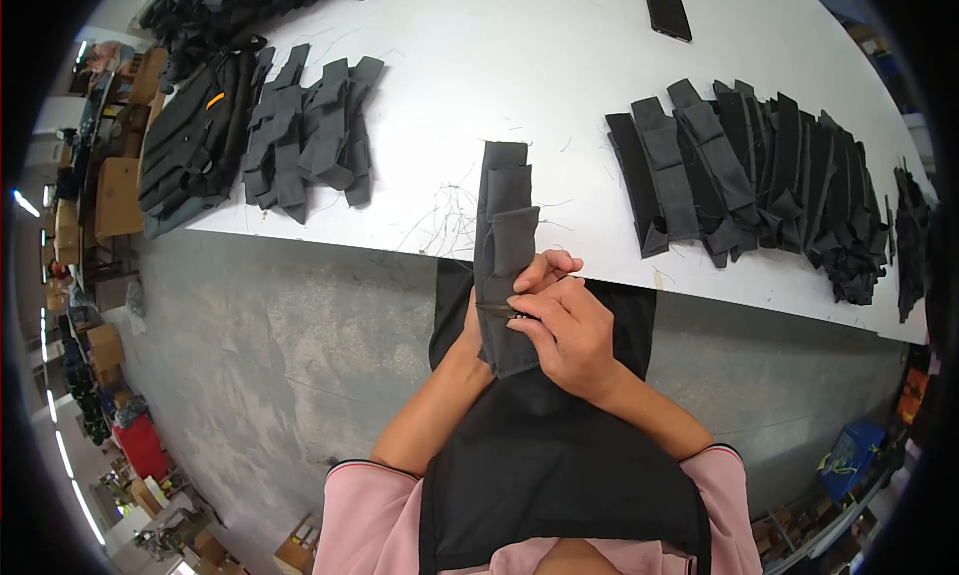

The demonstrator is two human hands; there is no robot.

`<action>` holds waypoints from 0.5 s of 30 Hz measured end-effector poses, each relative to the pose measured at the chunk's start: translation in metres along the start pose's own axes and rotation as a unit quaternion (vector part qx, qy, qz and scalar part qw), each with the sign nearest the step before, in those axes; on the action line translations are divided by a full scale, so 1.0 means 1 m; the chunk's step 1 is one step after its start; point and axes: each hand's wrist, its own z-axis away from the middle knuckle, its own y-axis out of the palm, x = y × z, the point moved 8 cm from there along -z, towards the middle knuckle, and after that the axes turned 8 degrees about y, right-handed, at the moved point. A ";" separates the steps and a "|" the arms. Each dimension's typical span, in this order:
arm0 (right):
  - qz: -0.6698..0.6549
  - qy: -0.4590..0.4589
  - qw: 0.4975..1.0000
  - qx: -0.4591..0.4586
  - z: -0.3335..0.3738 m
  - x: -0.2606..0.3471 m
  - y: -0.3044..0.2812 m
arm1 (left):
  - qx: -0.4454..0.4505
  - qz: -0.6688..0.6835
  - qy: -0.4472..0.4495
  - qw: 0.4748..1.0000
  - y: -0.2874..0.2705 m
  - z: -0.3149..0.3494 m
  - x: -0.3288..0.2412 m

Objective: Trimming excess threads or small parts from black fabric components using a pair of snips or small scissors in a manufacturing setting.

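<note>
A long dark grey fabric strip (511, 240) with stitched, layered pockets lies lengthwise in front of me, its far end over the white table's edge. My left hand (544, 268) supports it from beneath, its fingers curling round the right side; most of that palm is hidden. Above the strip's lower part, my right hand (574, 335) pinches small thread snips (493, 308). Their thin dark blades point left across the fabric; the handle is mostly covered by my fingers.
The white table (479, 65) carries a row of similar strips (749, 170) on the right and a smaller pile (310, 130) on the left. Beside that pile lies a black backpack-like item (195, 140). Loose threads (445, 215) and a black phone (666, 7) also lie there.
</note>
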 end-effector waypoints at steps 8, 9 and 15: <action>-0.169 0.212 0.956 0.114 0.010 -0.032 0.009 | -0.031 0.033 -0.029 0.999 0.009 0.002 0.002; -0.295 0.276 0.908 0.115 0.015 -0.044 0.019 | -0.040 0.052 -0.025 0.998 0.008 0.001 0.001; -0.407 0.364 0.832 0.101 0.021 -0.049 0.020 | -0.058 0.032 -0.032 0.997 0.002 0.003 0.000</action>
